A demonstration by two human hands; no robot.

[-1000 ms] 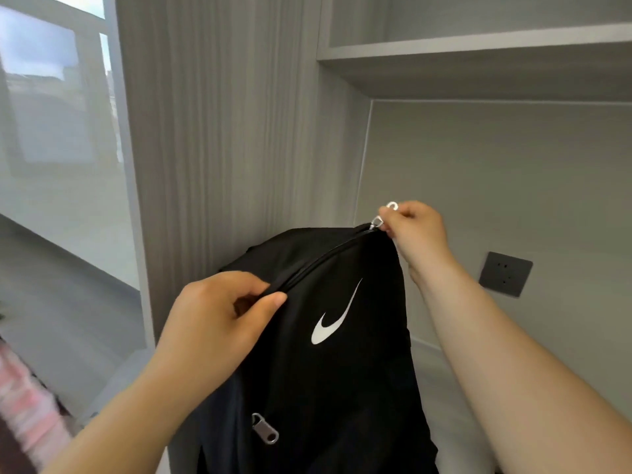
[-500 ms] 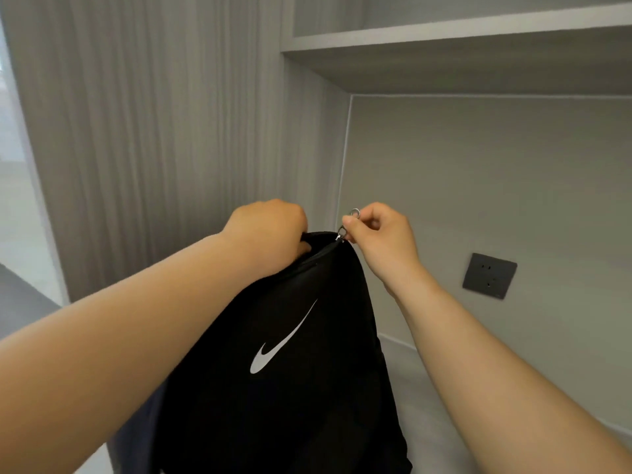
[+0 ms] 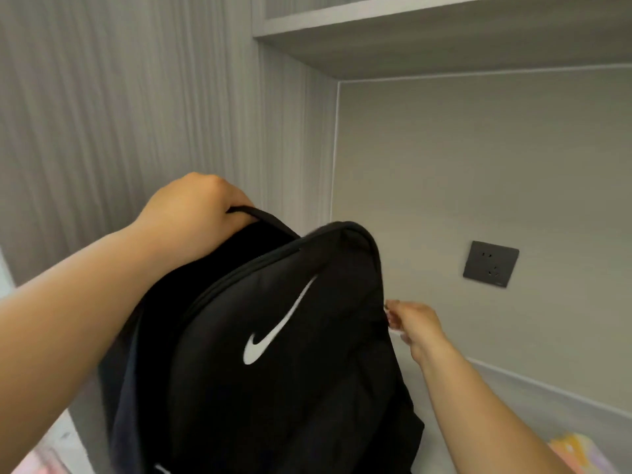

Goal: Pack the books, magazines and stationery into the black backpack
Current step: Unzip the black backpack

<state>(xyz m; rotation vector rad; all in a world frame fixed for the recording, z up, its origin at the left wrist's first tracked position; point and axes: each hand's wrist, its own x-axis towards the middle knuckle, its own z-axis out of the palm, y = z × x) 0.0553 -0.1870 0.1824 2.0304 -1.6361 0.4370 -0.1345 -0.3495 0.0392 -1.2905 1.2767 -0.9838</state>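
Observation:
The black backpack [image 3: 273, 371] with a white swoosh logo stands upright in the middle of the head view. My left hand [image 3: 195, 210] grips the carry loop at its top. My right hand [image 3: 410, 323] is down at the bag's right side, its fingers pinching the zipper pull there, which is mostly hidden. The zipper track runs open across the top of the bag. A pale, colourful item [image 3: 578, 453], perhaps a book or magazine, shows at the bottom right corner.
A grey wood-grain cabinet wall [image 3: 136, 114] stands behind the bag on the left. A shelf [image 3: 427, 32] overhangs above. A dark wall socket [image 3: 490, 263] sits on the back wall to the right. The white desk surface [image 3: 513, 398] lies below.
My right hand has drawn the zipper pull from the top of the bag down its right side. My left hand moved from the bag's fabric to the carry loop.

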